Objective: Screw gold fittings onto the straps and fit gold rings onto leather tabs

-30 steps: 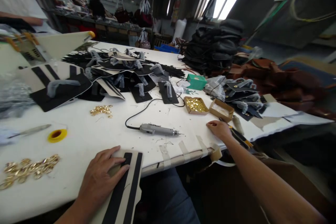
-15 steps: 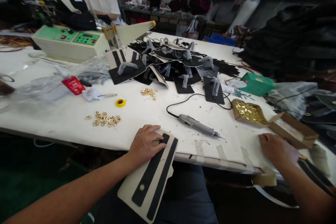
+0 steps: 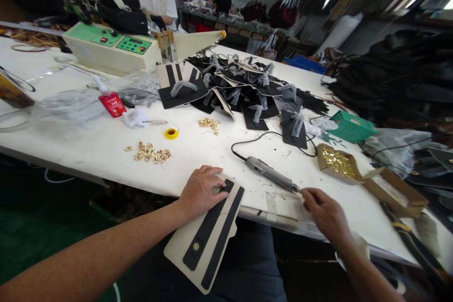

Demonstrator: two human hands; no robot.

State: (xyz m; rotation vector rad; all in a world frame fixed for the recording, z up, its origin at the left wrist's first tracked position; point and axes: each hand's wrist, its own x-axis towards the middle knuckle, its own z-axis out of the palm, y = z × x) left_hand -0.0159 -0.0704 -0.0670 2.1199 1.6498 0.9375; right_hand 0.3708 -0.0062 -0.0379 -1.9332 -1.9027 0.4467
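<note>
- Since the earlier head view, the right hand (image 3: 323,212) has moved left along the worktop's (image 3: 198,146) front edge, from beside the open box (image 3: 396,200) to the tip of the electric screwdriver (image 3: 271,173).
- Its palm faces down, fingers bent, forearm slanting in from the lower right; whether the fingertips are together on the tip, I cannot tell (they overlap it).
- Left hand (image 3: 200,191): laid on the striped panel's (image 3: 179,243) upper end, thumb and fingers apart, forearm rising from the lower left.
- That striped panel slants across the worktop's front edge, over the lap.
</note>
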